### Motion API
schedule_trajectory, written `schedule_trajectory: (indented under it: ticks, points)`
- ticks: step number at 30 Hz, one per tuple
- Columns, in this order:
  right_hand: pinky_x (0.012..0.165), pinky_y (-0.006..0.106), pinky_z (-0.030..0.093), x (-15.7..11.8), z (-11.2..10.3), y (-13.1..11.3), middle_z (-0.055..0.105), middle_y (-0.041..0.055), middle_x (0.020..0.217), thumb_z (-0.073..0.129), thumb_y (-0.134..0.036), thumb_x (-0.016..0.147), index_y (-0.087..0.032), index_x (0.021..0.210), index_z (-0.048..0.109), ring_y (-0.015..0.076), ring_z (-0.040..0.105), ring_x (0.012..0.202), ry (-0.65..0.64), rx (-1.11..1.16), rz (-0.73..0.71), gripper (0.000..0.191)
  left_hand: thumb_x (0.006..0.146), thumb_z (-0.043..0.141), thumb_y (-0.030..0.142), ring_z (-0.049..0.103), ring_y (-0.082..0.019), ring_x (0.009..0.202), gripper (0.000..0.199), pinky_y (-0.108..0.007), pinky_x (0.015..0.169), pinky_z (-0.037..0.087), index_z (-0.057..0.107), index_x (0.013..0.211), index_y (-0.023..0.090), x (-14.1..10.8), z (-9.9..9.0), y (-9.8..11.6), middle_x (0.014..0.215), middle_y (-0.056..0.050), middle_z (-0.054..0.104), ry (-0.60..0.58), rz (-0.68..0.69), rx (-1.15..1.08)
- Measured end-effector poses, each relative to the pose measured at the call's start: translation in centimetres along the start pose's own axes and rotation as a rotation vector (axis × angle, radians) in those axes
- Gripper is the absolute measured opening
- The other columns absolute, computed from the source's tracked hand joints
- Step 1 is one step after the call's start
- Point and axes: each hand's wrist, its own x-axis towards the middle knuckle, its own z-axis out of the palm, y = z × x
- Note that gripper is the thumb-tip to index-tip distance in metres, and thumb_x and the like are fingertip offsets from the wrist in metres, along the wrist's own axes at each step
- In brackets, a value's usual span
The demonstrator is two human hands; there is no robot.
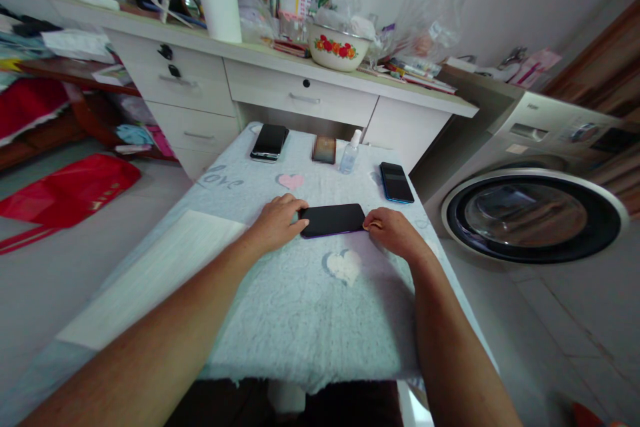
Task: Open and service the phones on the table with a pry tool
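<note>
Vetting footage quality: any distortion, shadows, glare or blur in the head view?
Head view: wide-angle distortion tilts and stretches the washing machine at right; soft shadow on the tablecloth beside the right forearm; small rectangular item by the spray bottle is pixelated; phone between the hands looks dark, without strong glare.

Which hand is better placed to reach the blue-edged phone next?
Probably the right hand: it sits just in front of the blue-edged phone, at the right end of the purple-edged phone. The left hand is at the other end, farther away.
</note>
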Motion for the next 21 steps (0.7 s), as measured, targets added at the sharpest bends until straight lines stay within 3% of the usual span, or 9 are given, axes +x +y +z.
schedule_trajectory:
  ticks: [7, 15, 21]
  points:
    - [0.063, 0.021, 0.04, -0.47, -0.53, -0.35, 0.07, 0.0012, 0.076, 0.053, -0.005, 0.073, -0.019, 0.076, 0.071, 0.0138, 0.061, 0.071, -0.052, 0.056, 0.002, 0.024, 0.082, 0.057, 0.03, 0.056, -0.024, 0.101, 0.03, -0.039, 0.092, 0.043, 0.062, 0.11, 0.02, 0.0, -0.01, -0.04, 0.104, -0.008, 0.06, -0.006, 0.01, 0.009]
    - [0.074, 0.023, 0.043, -0.25, -0.34, -0.01, 0.071, 0.0045, 0.087, 0.055, -0.007, 0.077, -0.018, 0.083, 0.073, 0.0156, 0.063, 0.082, 0.032, 0.077, -0.003, 0.022, 0.082, 0.057, 0.029, 0.056, -0.023, 0.101, 0.029, -0.038, 0.092, 0.043, 0.062, 0.11, 0.02, 0.04, -0.06, 0.01, 0.104, -0.007, 0.061, -0.01, 0.008, 0.005]
    - [0.073, 0.023, 0.041, -0.17, -0.17, -0.14, 0.07, 0.0058, 0.087, 0.054, -0.006, 0.077, -0.017, 0.083, 0.073, 0.016, 0.062, 0.081, -0.017, 0.032, -0.035, 0.022, 0.082, 0.057, 0.029, 0.056, -0.023, 0.101, 0.029, -0.038, 0.092, 0.043, 0.062, 0.109, 0.02, -0.02, 0.04, 0.02, 0.104, -0.007, 0.06, -0.014, 0.001, 0.02]
